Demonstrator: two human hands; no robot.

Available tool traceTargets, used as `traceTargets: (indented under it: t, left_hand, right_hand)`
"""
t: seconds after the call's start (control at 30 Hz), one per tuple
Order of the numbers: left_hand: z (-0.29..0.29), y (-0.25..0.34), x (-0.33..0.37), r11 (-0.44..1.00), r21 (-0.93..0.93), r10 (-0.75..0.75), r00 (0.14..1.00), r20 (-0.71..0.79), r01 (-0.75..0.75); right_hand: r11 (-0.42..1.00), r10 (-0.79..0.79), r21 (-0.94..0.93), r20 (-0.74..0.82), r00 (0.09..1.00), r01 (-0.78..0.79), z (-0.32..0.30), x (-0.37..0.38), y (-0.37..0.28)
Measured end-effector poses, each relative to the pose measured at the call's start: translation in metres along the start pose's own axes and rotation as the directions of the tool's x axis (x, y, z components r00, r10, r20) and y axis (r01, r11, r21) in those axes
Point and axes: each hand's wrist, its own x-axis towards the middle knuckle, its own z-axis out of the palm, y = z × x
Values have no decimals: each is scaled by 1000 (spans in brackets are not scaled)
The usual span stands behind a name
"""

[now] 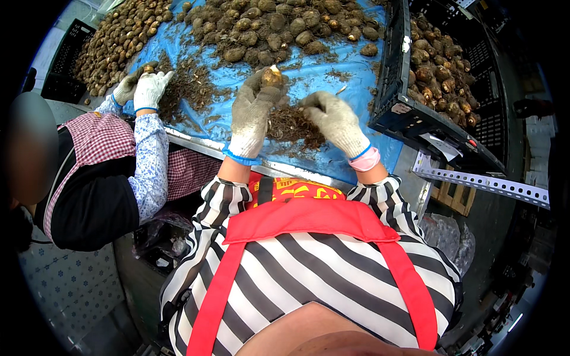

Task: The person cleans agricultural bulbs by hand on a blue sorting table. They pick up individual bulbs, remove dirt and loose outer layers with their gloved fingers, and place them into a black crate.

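Note:
My left hand [254,113], in a dirty white knit glove, holds a brown hairy taro [272,77] upright, with a pale cut spot at its top. To the right, my right hand [337,120] is gloved too, and its fingers are curled together at the edge of the root pile. Whatever those fingers may grip is hidden. Below and between both hands lies a heap of dark root fibres [292,127] on the blue plastic sheet [350,155]. A small pale sliver [341,90] shows just beyond the right hand.
Many unsorted taros [273,26] cover the far side of the table. A black crate [392,110] of taros stands at right, by a perforated metal bar [484,183]. At left, a co-worker's gloved hands [148,90] handle a taro, near another taro heap [122,44] and black crate [66,56].

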Motion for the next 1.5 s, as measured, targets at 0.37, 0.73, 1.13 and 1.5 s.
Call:
traceTargets:
  t: [0.37,0.73,1.13,1.5]
  left_hand:
    - [18,6,-9,992,9,-127,986,106,127]
    - [9,-11,-6,781,-548,-115,932,342,298]
    - [11,-15,-12,727,-593,-153,924,349,345]
    - [11,-9,-18,807,-495,-111,906,408,322]
  right_hand:
    - [940,-110,279,-301,947,198,-9,6,-24]
    - [918,-140,288,-406,903,272,-13,2,-17]
    - [966,-117,142,-497,860,214,6,17,-4]
    - [702,-66,676,-252,966,224,19,-1,-12]
